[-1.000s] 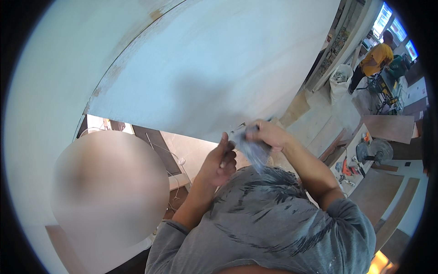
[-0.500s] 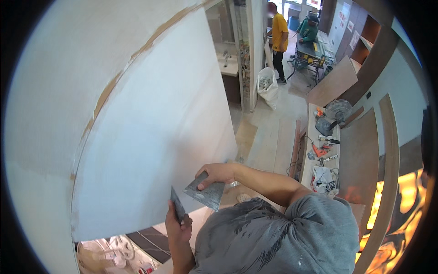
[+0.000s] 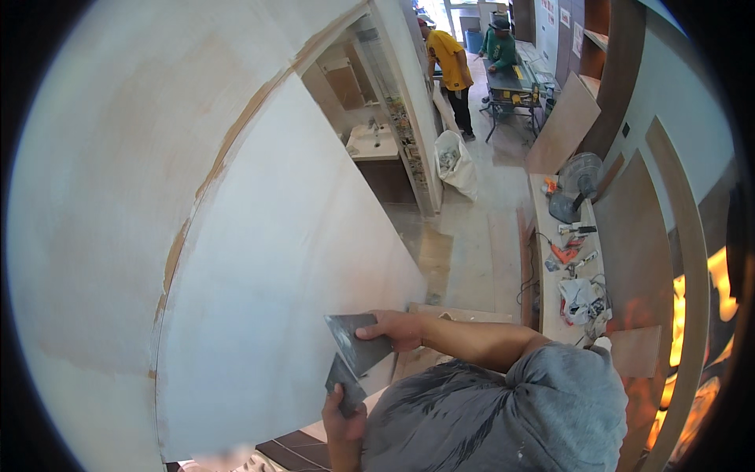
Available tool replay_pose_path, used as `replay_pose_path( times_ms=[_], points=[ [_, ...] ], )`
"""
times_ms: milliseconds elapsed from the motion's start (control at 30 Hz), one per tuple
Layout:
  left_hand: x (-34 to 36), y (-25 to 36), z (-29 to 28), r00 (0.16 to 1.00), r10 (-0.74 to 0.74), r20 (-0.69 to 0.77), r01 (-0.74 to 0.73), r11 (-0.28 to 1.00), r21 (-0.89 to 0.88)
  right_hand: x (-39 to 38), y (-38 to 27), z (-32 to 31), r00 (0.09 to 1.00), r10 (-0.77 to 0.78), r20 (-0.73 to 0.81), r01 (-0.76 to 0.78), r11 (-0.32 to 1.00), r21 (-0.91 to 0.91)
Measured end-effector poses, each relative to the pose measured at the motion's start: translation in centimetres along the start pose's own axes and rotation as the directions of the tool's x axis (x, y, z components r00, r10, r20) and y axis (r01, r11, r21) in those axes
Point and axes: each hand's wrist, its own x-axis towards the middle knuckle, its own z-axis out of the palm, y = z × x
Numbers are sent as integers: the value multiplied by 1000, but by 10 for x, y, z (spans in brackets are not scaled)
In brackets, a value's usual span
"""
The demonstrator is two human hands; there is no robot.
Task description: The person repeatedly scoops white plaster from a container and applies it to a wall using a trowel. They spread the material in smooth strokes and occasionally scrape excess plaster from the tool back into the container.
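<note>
My right hand point(image 3: 399, 330) grips a broad grey putty blade point(image 3: 363, 352) with the thumb pressed on its face. Below it, my left hand point(image 3: 344, 426) holds a second, smaller putty blade point(image 3: 344, 384), its fingers wrapped round the lower part. The two blades meet or nearly meet at their edges; I cannot tell if they touch. Both are in front of a smooth white panel point(image 3: 259, 291), apart from its face. Whitish smears show on the larger blade. Any handles are hidden by my hands.
A brown unpainted strip point(image 3: 244, 126) edges the panel. To the right, a bench point(image 3: 548, 271) carries a fan point(image 3: 578, 185), an orange power tool point(image 3: 563, 253) and a plastic bag point(image 3: 578, 297). Farther off stand a white sack point(image 3: 454, 167), a saw table point(image 3: 513, 82) and two people.
The two blades have come together, with the left one turned to show its face. My view has swung, so the doorway and sink show more. The person in yellow leans over more.
</note>
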Motion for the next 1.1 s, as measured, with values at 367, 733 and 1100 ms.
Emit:
replay_pose_path(
  times_ms=[367, 733, 1100],
  points=[
    [-9, -1, 14, 942, 55, 330, -2, 987, -160, -12, 18, -36, 999, 50, -8, -50, 965, -256],
    [20, -40, 13, 974, -200, 104, 175, 962, 209, 11, 97, -196, 878, -410, -246, -183, 187, -965],
    [8, -21, -40, 993, -31, 114, 14, 989, 148, -105, 146, -297, 758, -471, -451, -496, 33, -868]
  ],
)
